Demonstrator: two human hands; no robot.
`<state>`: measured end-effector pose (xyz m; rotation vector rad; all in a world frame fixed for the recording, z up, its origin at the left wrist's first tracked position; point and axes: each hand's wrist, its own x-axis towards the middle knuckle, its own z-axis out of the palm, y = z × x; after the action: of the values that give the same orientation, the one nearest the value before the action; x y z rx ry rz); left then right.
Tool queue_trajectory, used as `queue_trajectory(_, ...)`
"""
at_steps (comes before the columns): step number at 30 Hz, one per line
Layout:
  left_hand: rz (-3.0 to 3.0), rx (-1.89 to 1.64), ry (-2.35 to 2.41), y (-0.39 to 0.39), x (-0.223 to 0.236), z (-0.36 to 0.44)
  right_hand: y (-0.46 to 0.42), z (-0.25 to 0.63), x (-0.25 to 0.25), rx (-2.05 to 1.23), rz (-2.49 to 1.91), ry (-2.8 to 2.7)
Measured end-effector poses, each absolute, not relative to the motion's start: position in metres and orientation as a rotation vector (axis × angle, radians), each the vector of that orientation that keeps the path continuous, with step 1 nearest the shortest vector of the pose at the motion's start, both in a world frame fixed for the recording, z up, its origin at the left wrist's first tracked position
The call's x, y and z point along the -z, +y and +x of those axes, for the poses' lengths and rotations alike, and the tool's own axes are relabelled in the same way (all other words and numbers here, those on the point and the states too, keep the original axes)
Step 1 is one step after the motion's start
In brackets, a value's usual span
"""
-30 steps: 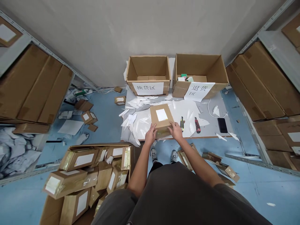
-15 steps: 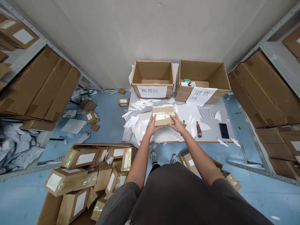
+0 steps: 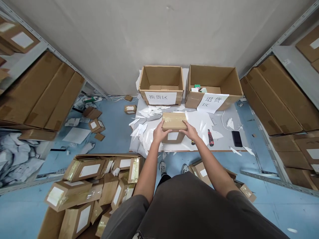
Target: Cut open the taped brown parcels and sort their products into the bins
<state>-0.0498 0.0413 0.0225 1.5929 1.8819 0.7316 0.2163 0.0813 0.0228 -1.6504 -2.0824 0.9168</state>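
Between my two hands is a brown cardboard box point(image 3: 174, 121), taped along its top, with a white label on the side facing me. My left hand point(image 3: 160, 132) grips its left end, and my right hand point(image 3: 190, 130) grips its right end. The box is over the near part of the table point(image 3: 224, 126); whether it touches the surface I cannot tell. Right of my right hand lies a red and black utility knife point(image 3: 210, 137). Another small tool point(image 3: 193, 142), yellow and black, is mostly hidden by that hand.
Two open cartons with paper signs, the left point(image 3: 160, 79) and the right point(image 3: 214, 79), stand at the table's back. Torn white paper point(image 3: 149, 113) and a black phone point(image 3: 236, 138) lie on the table. A large carton of taped boxes point(image 3: 91, 169) stands at lower left. Shelves flank both sides.
The box has tilted between my hands, so its labelled side now faces me below the taped top. Both hands still grip its ends. The view has shifted slightly.
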Motion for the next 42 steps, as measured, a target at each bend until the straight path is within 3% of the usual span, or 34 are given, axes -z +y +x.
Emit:
queue_trajectory(5,1.426,-0.748,1.985,0.061,-0.015,-0.042,0.104,0.208,-0.018,-0.880,-1.725,-1.974)
queue_trajectory(11,1.462,-0.768,1.853,0.056,0.041,-0.030,0.126,0.182,0.032,-0.894,-1.604,-1.973)
queue_trajectory(16,1.332,-0.656,1.852,0.029,0.072,-0.032,0.100,0.181,0.073,-1.142,-1.660,-2.107)
queue_trajectory(21,1.444,-0.590,1.717,0.006,0.081,-0.043,0.069,0.200,0.088,-1.188,-1.605,-2.165)
queue_trajectory(27,1.465,-0.520,1.796,0.001,0.068,-0.041,0.059,0.197,0.069,-1.038,-1.713,-2.194)
queue_trajectory(36,1.633,-0.621,1.961,0.026,-0.015,-0.057,0.092,0.200,-0.021,-0.677,-1.676,-2.196)
queue_trajectory(42,1.656,-0.654,1.889,0.052,-0.011,-0.043,0.115,0.194,-0.022,-0.751,-1.796,-2.066)
